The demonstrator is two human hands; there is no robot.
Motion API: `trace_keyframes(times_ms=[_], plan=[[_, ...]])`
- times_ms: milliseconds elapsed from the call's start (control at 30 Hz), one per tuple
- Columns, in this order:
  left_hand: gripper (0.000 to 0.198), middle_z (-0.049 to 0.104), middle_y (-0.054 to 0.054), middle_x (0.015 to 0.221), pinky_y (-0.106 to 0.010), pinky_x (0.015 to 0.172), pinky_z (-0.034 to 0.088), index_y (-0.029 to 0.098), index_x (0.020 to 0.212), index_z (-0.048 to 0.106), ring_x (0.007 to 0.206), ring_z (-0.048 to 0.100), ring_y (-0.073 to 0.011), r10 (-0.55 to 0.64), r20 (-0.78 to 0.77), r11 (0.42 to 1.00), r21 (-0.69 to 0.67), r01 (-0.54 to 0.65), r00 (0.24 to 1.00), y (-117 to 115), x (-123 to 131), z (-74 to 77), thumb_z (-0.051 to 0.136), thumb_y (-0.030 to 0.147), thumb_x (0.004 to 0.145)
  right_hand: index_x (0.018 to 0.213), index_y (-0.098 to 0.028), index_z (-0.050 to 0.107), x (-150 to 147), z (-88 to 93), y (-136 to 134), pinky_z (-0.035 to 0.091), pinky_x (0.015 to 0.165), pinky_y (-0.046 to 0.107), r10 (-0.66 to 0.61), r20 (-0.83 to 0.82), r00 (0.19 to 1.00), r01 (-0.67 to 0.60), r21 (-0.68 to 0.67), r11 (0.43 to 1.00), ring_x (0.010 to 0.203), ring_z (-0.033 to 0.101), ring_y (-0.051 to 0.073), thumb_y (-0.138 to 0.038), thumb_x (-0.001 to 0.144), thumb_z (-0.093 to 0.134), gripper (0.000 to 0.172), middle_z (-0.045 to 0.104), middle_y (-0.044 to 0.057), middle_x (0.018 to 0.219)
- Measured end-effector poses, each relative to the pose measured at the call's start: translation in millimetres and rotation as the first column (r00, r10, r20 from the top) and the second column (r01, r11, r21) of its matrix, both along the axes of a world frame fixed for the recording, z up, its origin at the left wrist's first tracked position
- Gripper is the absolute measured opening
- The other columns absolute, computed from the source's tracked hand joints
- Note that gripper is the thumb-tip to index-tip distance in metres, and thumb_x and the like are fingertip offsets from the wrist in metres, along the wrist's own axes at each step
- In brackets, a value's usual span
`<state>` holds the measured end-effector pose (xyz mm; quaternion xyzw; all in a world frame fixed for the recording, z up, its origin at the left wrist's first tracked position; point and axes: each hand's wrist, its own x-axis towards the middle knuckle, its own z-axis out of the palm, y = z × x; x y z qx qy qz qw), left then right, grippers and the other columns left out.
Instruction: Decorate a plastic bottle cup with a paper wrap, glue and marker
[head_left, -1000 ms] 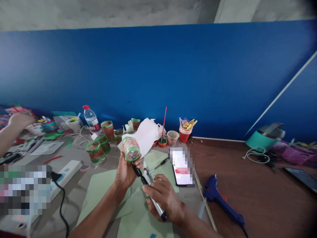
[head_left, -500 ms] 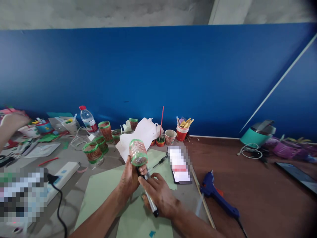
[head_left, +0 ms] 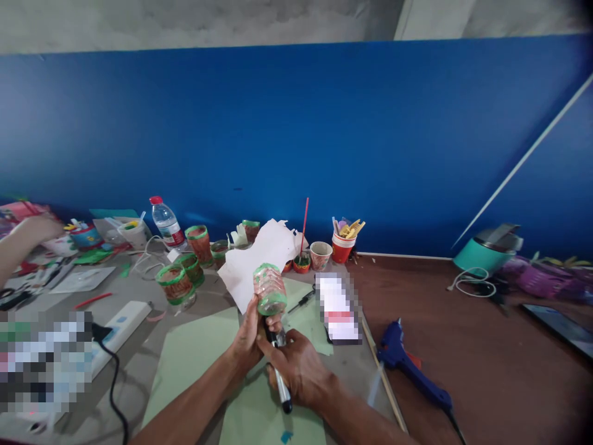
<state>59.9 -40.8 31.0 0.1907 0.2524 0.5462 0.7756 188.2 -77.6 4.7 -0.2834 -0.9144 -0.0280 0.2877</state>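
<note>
My left hand is closed around the lower end of a clear plastic cup with green bands at both ends and reddish-brown marks on its side. The cup is raised above the table and tilted. My right hand grips a silver and black marker just below the cup. The marker's upper end lies between my two hands, where fingers partly hide it. Pale green paper sheets lie beneath my forearms, and a torn white sheet stands behind the cup.
Similar green-rimmed cups stand at left, near a water bottle. A power strip lies left. Rightward are a phone, a blue glue gun and a teal pot. Another person's hand reaches in at far left.
The plastic cup has moved slightly right and tilted a little. The marker has turned more upright in my right hand. The other person's hand at far left has shifted right.
</note>
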Motion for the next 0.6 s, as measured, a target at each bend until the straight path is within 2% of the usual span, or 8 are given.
trace_keyframes(times_ms=[167,233,267,300,333,400,500,600], plan=[[0.036,0.045,0.005,0.055,-0.019,0.045,0.04,0.017,0.081,0.054,0.045,0.043,-0.0078,0.031,-0.009,0.999,0.034,-0.03,0.999,1.3,-0.7,-7.0,0.064,0.051,0.078,0.118,-0.016,0.053,-1.1,5.9,1.0,0.041,0.063,0.032,-0.018,0.028,0.999,0.019,-0.026,0.999,0.057,0.058,0.019,-0.016,0.078,0.05,0.04,0.066,0.001,0.064],[0.041,0.05,0.001,0.054,-0.023,0.047,0.044,0.015,0.079,0.057,0.047,0.049,-0.0117,0.01,-0.072,0.998,0.063,-0.005,0.997,3.6,-4.8,-9.6,0.061,0.056,0.077,0.108,-0.018,0.056,0.8,8.5,1.6,0.04,0.064,0.031,0.01,0.035,0.999,-0.008,-0.048,0.999,0.057,0.057,0.018,-0.016,0.077,0.051,0.032,0.065,0.0,0.064],[0.042,0.055,-0.002,0.056,-0.026,0.05,0.047,0.014,0.078,0.06,0.051,0.054,-0.0148,0.026,-0.12,0.997,0.077,-0.017,0.992,5.1,-7.4,-10.0,0.061,0.057,0.077,0.107,-0.018,0.056,2.4,10.0,1.9,0.039,0.065,0.031,0.018,0.031,0.999,-0.016,-0.058,0.998,0.057,0.057,0.017,-0.015,0.077,0.051,0.03,0.065,0.0,0.063],[0.038,0.062,-0.006,0.064,-0.028,0.054,0.049,0.014,0.082,0.062,0.059,0.06,-0.0176,0.097,-0.149,0.992,0.094,-0.083,0.984,6.9,-10.0,-9.8,0.064,0.052,0.077,0.108,-0.018,0.056,4.3,11.6,2.3,0.039,0.066,0.031,0.018,0.023,1.0,-0.016,-0.069,0.997,0.057,0.057,0.017,-0.014,0.077,0.051,0.032,0.065,0.0,0.063],[0.032,0.067,-0.007,0.072,-0.029,0.059,0.051,0.015,0.087,0.064,0.066,0.063,-0.0194,0.241,-0.15,0.967,0.116,-0.225,0.959,8.9,-12.6,-9.1,0.068,0.044,0.076,0.112,-0.017,0.054,6.7,13.2,2.9,0.038,0.067,0.031,0.007,0.011,1.0,-0.006,-0.084,0.996,0.057,0.057,0.017,-0.012,0.077,0.05,0.036,0.065,0.0,0.063],[0.03,0.07,-0.004,0.089,-0.027,0.07,0.052,0.021,0.097,0.064,0.08,0.066,-0.0185,0.349,-0.125,0.933,0.139,-0.332,0.929,12.8,-17.0,-7.5,0.07,0.04,0.075,0.125,-0.014,0.048,12.5,15.7,5.5,0.038,0.069,0.033,-0.049,0.005,0.999,0.049,-0.126,0.991,0.058,0.058,0.018,-0.01,0.075,0.049,0.05,0.067,0.001,0.067],[0.032,0.071,-0.005,0.102,-0.029,0.081,0.052,0.02,0.1,0.065,0.092,0.065,-0.0192,0.428,-0.142,0.891,0.232,-0.39,0.893,16.4,-20.6,-9.2,0.074,0.033,0.072,0.14,-0.005,0.032,21.5,14.7,13.5,0.039,0.07,0.036,-0.178,0.072,0.981,0.188,-0.177,0.966,0.062,0.06,0.021,-0.008,0.063,0.052,0.079,0.07,0.006,0.076],[0.03,0.071,-0.005,0.103,-0.028,0.079,0.052,0.021,0.099,0.064,0.097,0.064,-0.0198,0.41,-0.149,0.898,0.24,-0.37,0.9,15.8,-21.6,-16.2,0.075,0.026,0.071,0.145,-0.002,0.024,27.7,8.1,23.6,0.039,0.066,0.036,-0.303,0.127,0.945,0.322,-0.185,0.928,0.058,0.059,0.022,-0.002,0.057,0.05,0.091,0.07,0.008,0.071]])
